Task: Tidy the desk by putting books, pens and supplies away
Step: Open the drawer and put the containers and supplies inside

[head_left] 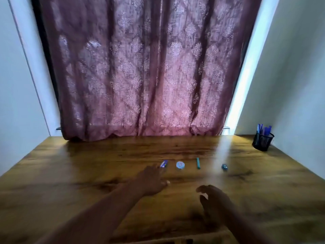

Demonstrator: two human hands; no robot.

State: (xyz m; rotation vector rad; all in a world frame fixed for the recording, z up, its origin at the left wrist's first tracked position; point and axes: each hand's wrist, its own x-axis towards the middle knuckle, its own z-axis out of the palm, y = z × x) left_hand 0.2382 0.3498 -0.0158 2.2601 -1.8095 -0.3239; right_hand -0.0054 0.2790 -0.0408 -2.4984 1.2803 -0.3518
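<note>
Where the desk (88, 173) meets the right wall, a black mesh pen cup (263, 140) stands upright at the far right corner, holding several blue pens (263, 129) that stick out of its top; exact count unclear. Well left of the pen cup and nearer the person, 4 small items lie in a row on the wood: closest to the cup a small blue sharpener-like piece (224, 167), then a teal pen (198, 163), then a round white tin (180, 165), then farthest from the cup a blue-and-white eraser (163, 163). Left hand (151, 180) reaches forward, palm down, fingers extended, fingertips at or on the eraser's near end; contact blurred, no grasp visible. Right hand (213, 197) hovers over the desk nearer than the row, fingers loosely curled, holding nothing. Behind the desk a mauve patterned curtain (144, 76) hangs to the far edge, left of the pen cup.
</note>
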